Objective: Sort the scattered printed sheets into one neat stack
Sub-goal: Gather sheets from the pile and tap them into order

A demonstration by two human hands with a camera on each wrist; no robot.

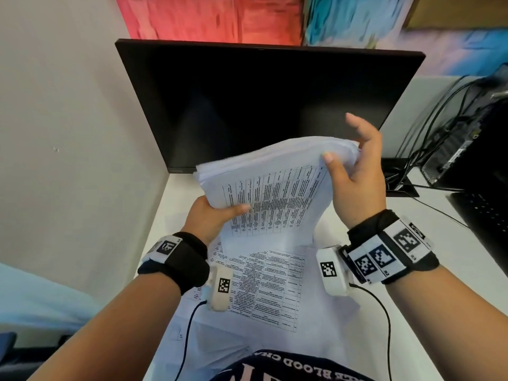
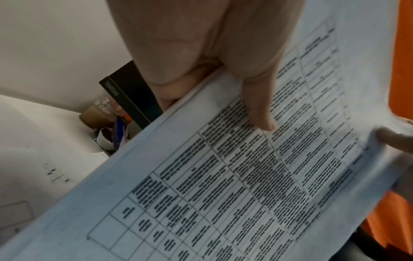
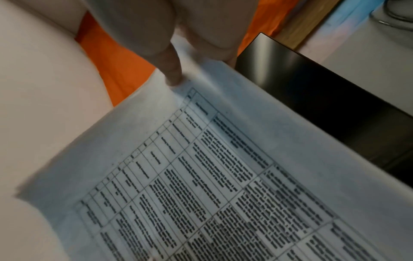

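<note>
Both hands hold a thick bundle of printed sheets (image 1: pixel 272 182) in the air above the desk, top page showing a table of text. My left hand (image 1: pixel 217 213) grips the bundle's near-left edge, thumb on top (image 2: pixel 259 113), fingers underneath. My right hand (image 1: pixel 354 171) pinches the far-right corner with the thumb (image 3: pixel 172 76) on the page; its other fingers are spread behind the bundle. The held bundle (image 2: pixel 223 176) fills the left wrist view and also fills the right wrist view (image 3: pixel 212 176). More printed sheets (image 1: pixel 269 287) lie loose on the desk beneath, overlapping at angles.
A dark monitor (image 1: pixel 264 105) stands just behind the bundle. White partition wall (image 1: pixel 68 133) on the left. Cables (image 1: pixel 428 149) and a black computer case (image 1: pixel 472 160) sit at the right. A brown paper cup (image 2: pixel 100 113) stands by the monitor base. White desk (image 1: pixel 428 270) on the right.
</note>
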